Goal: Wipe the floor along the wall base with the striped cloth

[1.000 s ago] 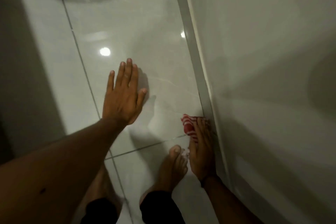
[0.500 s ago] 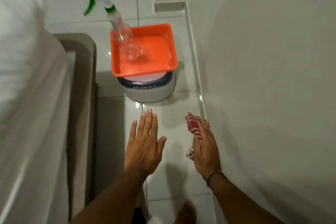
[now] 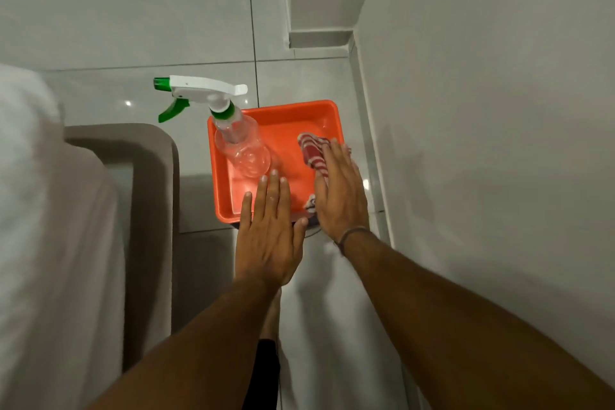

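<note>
The red-and-white striped cloth is bunched under my right hand, which holds it over the right side of an orange tray. Part of the cloth peeks out below my palm near the tray's front rim. My left hand is flat with fingers spread, empty, hovering over the tray's front edge. The white wall and its grey base strip run along the right, just beside the tray.
A clear spray bottle with a white-and-green trigger head stands in the tray's left half. A bed with a grey frame and white bedding fills the left. My foot rests on the tiled floor below my hands.
The view rose from the floor to the tray. My right hand lifted the cloth away from the wall base and carried it forward over the tray; my left hand left the floor and followed.
</note>
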The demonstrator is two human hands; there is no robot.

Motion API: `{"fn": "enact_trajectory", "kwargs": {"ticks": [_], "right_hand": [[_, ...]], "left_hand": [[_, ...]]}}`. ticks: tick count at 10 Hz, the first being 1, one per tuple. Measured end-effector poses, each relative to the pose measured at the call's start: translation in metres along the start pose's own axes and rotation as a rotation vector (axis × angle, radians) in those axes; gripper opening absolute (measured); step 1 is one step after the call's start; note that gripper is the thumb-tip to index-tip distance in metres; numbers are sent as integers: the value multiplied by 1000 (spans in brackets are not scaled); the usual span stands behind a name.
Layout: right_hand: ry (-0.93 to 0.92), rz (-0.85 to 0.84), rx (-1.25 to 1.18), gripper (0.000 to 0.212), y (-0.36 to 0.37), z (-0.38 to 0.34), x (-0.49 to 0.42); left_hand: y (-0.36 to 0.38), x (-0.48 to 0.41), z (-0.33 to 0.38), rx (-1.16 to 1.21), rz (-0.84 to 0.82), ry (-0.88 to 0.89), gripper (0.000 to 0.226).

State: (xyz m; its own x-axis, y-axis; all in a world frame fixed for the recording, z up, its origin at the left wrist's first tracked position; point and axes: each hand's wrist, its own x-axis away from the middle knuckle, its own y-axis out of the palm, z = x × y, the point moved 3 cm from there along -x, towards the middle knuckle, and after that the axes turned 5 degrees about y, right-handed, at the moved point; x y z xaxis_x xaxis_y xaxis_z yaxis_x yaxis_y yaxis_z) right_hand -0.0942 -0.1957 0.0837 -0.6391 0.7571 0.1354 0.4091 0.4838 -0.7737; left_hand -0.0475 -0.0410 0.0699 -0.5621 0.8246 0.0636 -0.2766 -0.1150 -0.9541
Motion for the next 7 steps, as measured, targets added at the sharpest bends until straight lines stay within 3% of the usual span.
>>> {"fn": "enact_trajectory", "kwargs": {"ticks": [3, 6, 7], "right_hand": [[18, -233, 488, 76, 114, 30, -86], [43, -327, 509, 87, 113, 29, -90], [21, -242, 483, 88, 99, 19, -73]], "left_hand": [[75, -17, -54, 30, -17, 3, 70], [70, -20, -53, 57, -31, 17, 70], [55, -22, -48, 70, -23, 9, 71]]}}
